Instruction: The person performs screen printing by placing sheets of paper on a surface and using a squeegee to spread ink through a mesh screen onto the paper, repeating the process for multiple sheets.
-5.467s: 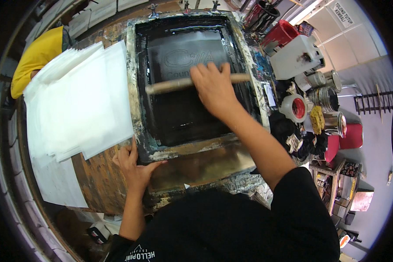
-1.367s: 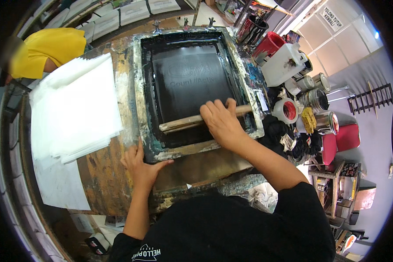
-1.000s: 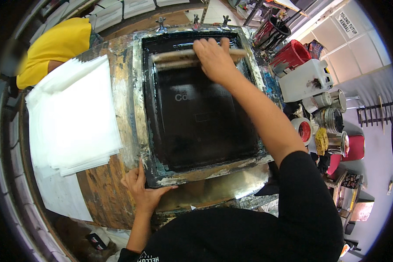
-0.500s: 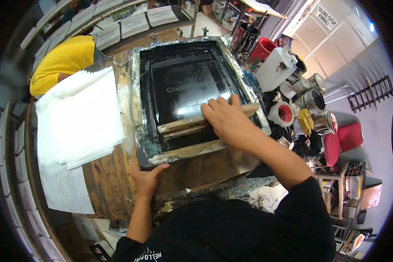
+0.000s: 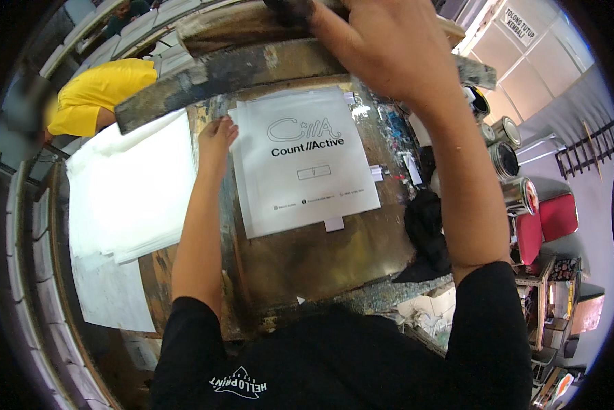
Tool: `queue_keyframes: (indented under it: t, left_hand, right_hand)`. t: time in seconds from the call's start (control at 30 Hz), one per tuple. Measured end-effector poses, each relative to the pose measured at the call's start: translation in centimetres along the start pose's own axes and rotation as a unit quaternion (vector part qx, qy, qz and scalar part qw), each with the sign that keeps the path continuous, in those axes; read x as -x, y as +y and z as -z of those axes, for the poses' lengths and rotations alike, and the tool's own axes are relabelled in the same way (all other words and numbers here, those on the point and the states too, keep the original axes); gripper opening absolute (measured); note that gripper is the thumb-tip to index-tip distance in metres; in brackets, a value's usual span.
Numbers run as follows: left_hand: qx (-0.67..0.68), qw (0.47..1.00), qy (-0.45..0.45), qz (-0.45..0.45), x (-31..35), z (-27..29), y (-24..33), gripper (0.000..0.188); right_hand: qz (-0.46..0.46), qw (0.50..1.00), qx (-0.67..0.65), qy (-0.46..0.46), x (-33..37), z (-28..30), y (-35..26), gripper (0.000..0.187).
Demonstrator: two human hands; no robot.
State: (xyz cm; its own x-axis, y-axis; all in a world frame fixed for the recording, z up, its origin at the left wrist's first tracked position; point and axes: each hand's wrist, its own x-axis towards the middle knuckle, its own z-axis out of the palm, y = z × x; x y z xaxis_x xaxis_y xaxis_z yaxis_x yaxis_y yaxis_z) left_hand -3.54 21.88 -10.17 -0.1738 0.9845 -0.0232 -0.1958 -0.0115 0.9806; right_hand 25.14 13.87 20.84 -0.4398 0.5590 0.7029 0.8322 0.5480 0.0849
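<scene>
A white, translucent printed sheet (image 5: 314,184) with black lettering and an outlined logo lies on the brown board in front of me. My left hand (image 5: 218,133) is at its upper left edge, fingers bent together on that edge. The dark-stained screen frame (image 5: 245,72) is tilted up above the sheet, its front bar crossing the view. Behind that bar runs a wooden bar (image 5: 232,31), likely the squeegee. My right hand (image 5: 389,48) reaches over the raised frame, its thumb along the wood. The picture's top edge cuts off its other fingers, so its grip is hidden.
A stack of white sheets (image 5: 129,191) lies left of the board. Right of it are a bunched black cloth (image 5: 426,236) and several paint cans (image 5: 505,160). A person in a yellow shirt (image 5: 105,92) bends down at the far left, beside the racks.
The screen frame has swung up off the board, uncovering the printed sheet. My right hand has moved up and away; my left hand has left the frame's near corner for the sheet's edge.
</scene>
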Motion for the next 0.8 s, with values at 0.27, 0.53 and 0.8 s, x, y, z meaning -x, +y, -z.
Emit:
queue_keyframes:
  t: [0.27,0.53,0.8]
  left_hand:
    - [-0.300,0.944,-0.042,0.133,-9.7,-2.9,-1.1,0.044]
    - [-0.129,0.982,0.139,0.018,2.8,3.4,1.3,0.029]
    - [-0.017,0.940,0.341,-0.019,18.5,23.2,2.5,0.035]
  right_hand:
    - [-0.033,0.994,-0.065,-0.081,-3.1,-1.2,2.5,0.074]
    - [-0.097,0.976,-0.063,-0.183,-3.2,3.0,0.3,0.070]
    - [-0.129,0.982,-0.027,-0.132,-0.3,0.4,-0.6,0.061]
